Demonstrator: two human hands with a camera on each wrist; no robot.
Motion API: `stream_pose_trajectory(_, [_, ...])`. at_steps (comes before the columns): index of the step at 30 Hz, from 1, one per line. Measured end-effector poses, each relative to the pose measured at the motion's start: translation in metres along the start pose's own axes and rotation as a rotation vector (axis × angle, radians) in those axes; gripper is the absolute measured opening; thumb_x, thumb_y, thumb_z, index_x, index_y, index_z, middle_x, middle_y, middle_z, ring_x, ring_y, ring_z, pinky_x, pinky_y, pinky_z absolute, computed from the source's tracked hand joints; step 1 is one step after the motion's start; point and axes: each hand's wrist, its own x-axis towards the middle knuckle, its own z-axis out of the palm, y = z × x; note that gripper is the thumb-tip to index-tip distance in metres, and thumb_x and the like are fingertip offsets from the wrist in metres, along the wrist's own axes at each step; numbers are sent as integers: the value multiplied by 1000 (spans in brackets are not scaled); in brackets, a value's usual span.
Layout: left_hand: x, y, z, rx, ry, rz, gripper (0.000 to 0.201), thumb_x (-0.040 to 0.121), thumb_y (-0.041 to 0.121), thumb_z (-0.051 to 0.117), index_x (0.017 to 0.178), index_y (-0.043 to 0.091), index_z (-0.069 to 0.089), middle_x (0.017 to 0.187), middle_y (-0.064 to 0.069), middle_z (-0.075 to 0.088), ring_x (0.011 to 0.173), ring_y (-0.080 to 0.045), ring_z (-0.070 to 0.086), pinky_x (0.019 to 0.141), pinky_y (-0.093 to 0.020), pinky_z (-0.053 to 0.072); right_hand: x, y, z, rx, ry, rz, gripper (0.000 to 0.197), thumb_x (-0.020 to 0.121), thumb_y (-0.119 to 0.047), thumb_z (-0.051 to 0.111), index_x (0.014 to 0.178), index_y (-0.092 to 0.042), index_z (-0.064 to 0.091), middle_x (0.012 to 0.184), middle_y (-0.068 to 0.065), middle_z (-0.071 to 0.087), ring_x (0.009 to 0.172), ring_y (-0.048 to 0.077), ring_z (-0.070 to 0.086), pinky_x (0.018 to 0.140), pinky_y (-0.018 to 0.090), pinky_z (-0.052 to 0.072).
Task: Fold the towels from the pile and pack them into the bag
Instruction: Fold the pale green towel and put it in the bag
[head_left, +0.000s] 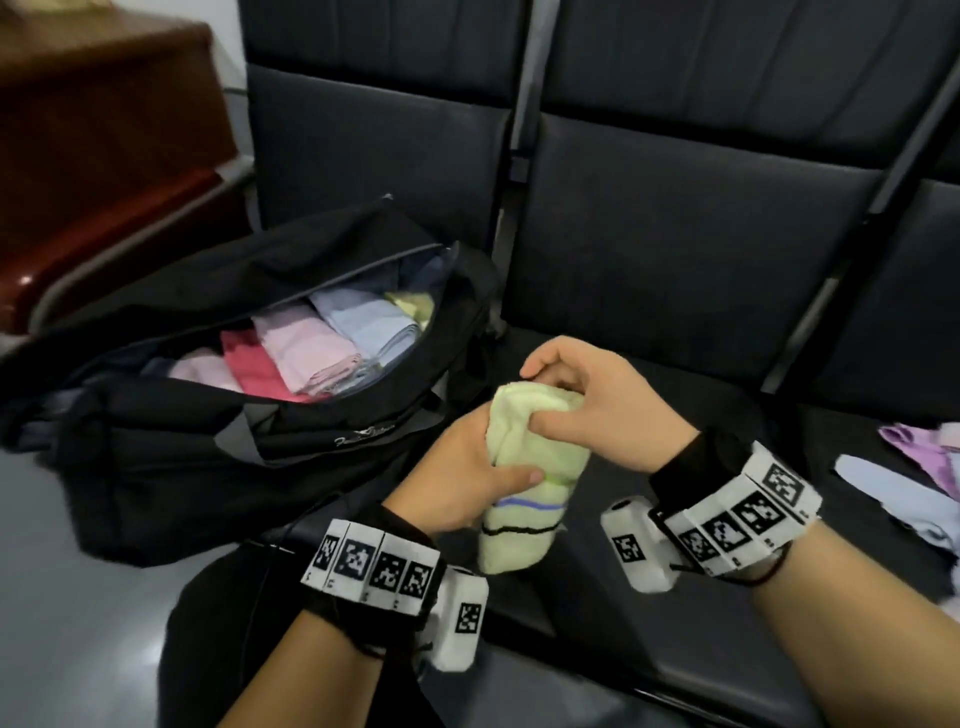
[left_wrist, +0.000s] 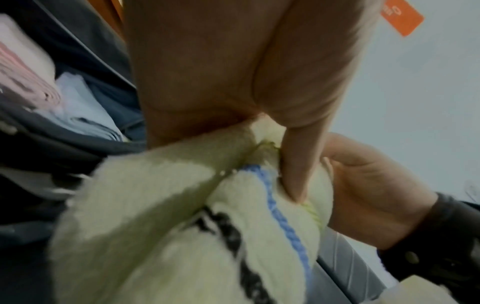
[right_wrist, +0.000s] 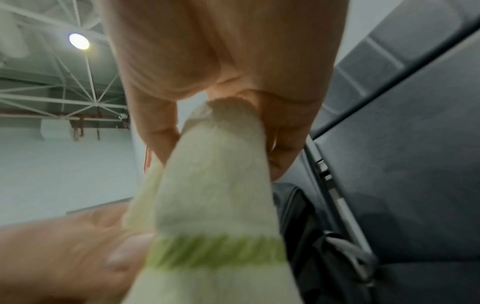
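Observation:
A folded pale yellow-green towel (head_left: 530, 467) with blue, green and black stripes is held in the air between both hands, in front of the dark seat. My left hand (head_left: 467, 475) grips its left side, thumb pressed across the front. My right hand (head_left: 576, 395) grips its upper end from above, fingers curled over the top and thumb dug into the cloth. In the left wrist view the thumb presses into the towel (left_wrist: 182, 216). The right wrist view shows fingers pinching the towel's (right_wrist: 215, 185) top end. The open black bag (head_left: 171, 452) lies to the left, holding several folded towels (head_left: 311, 343).
Loose purple and pale blue towels (head_left: 914, 467) lie on the seat at the far right. A row of dark padded seats (head_left: 675, 234) with metal dividers stands behind. A brown wooden cabinet (head_left: 93, 145) is at the upper left. Grey floor lies below the bag.

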Motion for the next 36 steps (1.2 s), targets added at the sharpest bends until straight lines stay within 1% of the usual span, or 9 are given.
stream_pose_trajectory(5, [-3, -3, -70, -154, 219, -38, 39, 88, -3, 69, 125, 9, 62, 113, -5, 75, 104, -19, 72, 82, -25, 57, 69, -4, 47, 241, 92, 50, 44, 84, -25, 77, 123, -25, 56, 101, -4, 73, 96, 9, 68, 84, 28, 54])
stream_pose_trajectory(14, [12, -38, -191, -486, 779, -347, 23, 98, 9, 60, 120, 3, 64, 97, -11, 76, 86, -23, 74, 72, -36, 61, 153, -5, 144, 373, -393, 236, 58, 88, -22, 74, 140, -21, 49, 114, -2, 71, 102, 10, 68, 86, 27, 54])
stream_pose_trajectory(16, [12, -43, -212, -542, 793, -449, 30, 100, 13, 58, 126, -2, 61, 108, -18, 73, 94, -29, 72, 76, -39, 59, 173, -11, 161, 359, -391, 239, 57, 87, -20, 74, 138, -21, 50, 121, 0, 67, 108, 11, 66, 95, 31, 53])
stream_pose_trajectory(21, [14, -48, -257, -812, 607, -706, 42, 104, 24, 44, 134, -3, 58, 129, -22, 64, 109, -32, 66, 90, -43, 54, 218, -22, 196, 507, -265, 333, 36, 87, -21, 73, 121, -22, 62, 111, 8, 69, 88, 18, 67, 68, 29, 53])
stream_pose_trajectory(23, [22, -49, -277, -767, 627, -724, 46, 103, 19, 43, 142, -3, 50, 134, -22, 61, 121, -33, 60, 106, -44, 46, 238, -27, 210, 503, -203, 328, 31, 87, -25, 72, 117, -20, 65, 118, 8, 68, 103, 24, 66, 86, 40, 55])
stream_pose_trajectory(26, [32, -56, -309, -546, 835, -632, 43, 101, 10, 44, 142, -4, 48, 83, -12, 75, 81, -23, 66, 71, -33, 56, 263, -37, 231, 481, -151, 257, 30, 88, -27, 71, 115, -18, 63, 114, 3, 65, 105, 23, 64, 90, 39, 52])
stream_pose_trajectory(28, [31, -72, -326, -383, 996, -592, 41, 94, 0, 50, 135, -6, 54, 96, -19, 74, 75, -20, 69, 61, -28, 56, 271, -38, 246, 415, -160, 190, 29, 87, -23, 72, 116, -20, 64, 115, 0, 64, 106, 20, 62, 93, 35, 50])
stream_pose_trajectory(32, [33, -106, -325, -270, 1047, -568, 58, 86, -20, 41, 140, 1, 44, 129, -25, 60, 115, -39, 63, 97, -54, 53, 269, -20, 270, 64, -363, 110, 46, 91, -18, 67, 135, -14, 58, 140, 6, 56, 129, 21, 51, 112, 30, 35])
stream_pose_trajectory(36, [34, -125, -318, -97, 1018, -596, 64, 86, -21, 41, 142, 8, 45, 132, -21, 60, 119, -37, 61, 100, -56, 51, 252, -2, 277, -183, -570, 31, 59, 95, -21, 61, 150, -17, 40, 153, 11, 38, 141, 25, 35, 118, 31, 23])
